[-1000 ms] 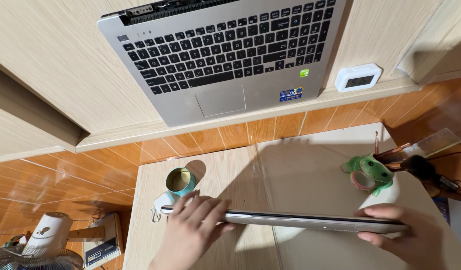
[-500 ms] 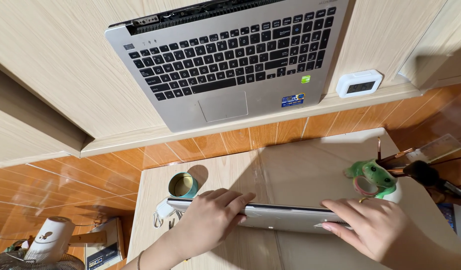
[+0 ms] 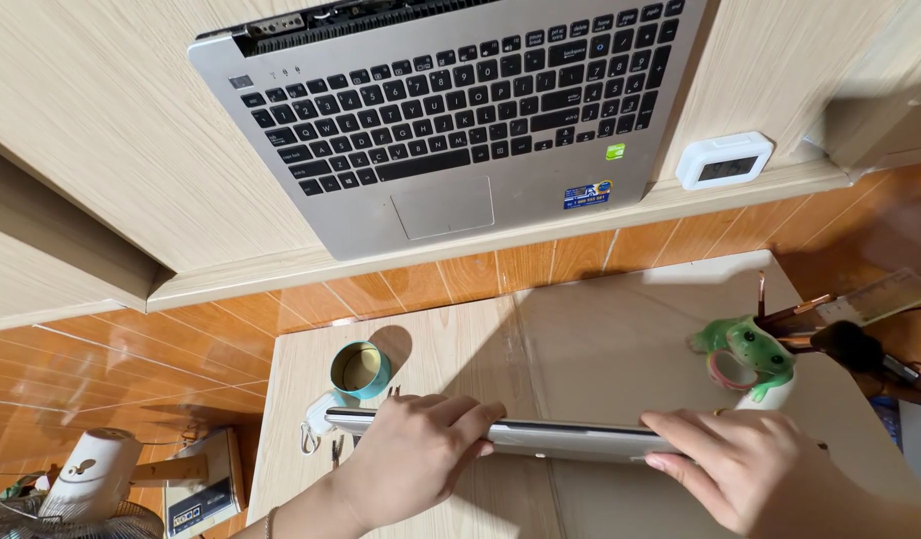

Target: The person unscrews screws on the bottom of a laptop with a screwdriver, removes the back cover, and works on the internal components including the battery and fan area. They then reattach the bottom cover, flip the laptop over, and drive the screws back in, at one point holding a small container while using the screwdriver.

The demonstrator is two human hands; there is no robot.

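Grasping a thin silver panel (image 3: 570, 439) edge-on over the low wooden table (image 3: 600, 349), the left hand (image 3: 415, 454) clamps its left portion with fingers curled over the top edge. The right hand (image 3: 745, 464) grips the right portion likewise. A teal tape roll (image 3: 360, 369) lies just beyond the left hand; a green frog holder (image 3: 755, 349) stands near the right.

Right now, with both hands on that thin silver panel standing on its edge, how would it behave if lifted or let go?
The thin silver panel looks rigid: its edge runs straight between the left hand and right hand. Standing on edge on the small table, it would probably tip flat if released. Its smooth metal finish may be slippery.
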